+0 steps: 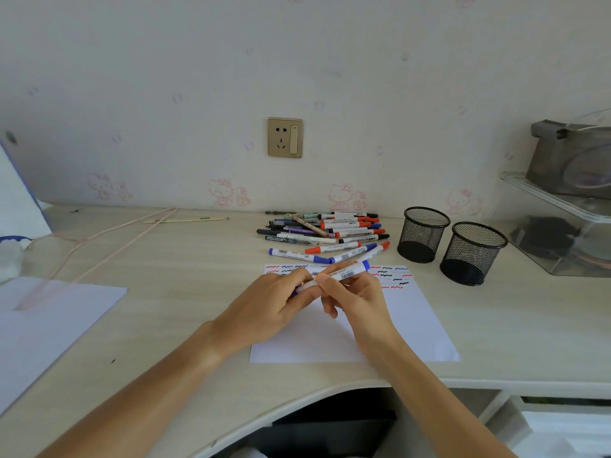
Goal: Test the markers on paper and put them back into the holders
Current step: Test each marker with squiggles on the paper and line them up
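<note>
At the centre of the frame I see a white marker with a blue end and a barcode label, held over the top of the white sheet of paper. My right hand pinches its barrel; my left hand curls round its lower left end, where a bit of purple-blue shows between the fingers. The paper's far edge carries rows of red, blue and black squiggles. Just beyond the paper lies a loose pile of markers and pens with red, blue and black caps. To the right of the pile stand two black wire-mesh cylindrical holders, side by side on the pale wood-grain table. A second white sheet lies at the left edge, and a gold wall socket sits above the pile.
</note>
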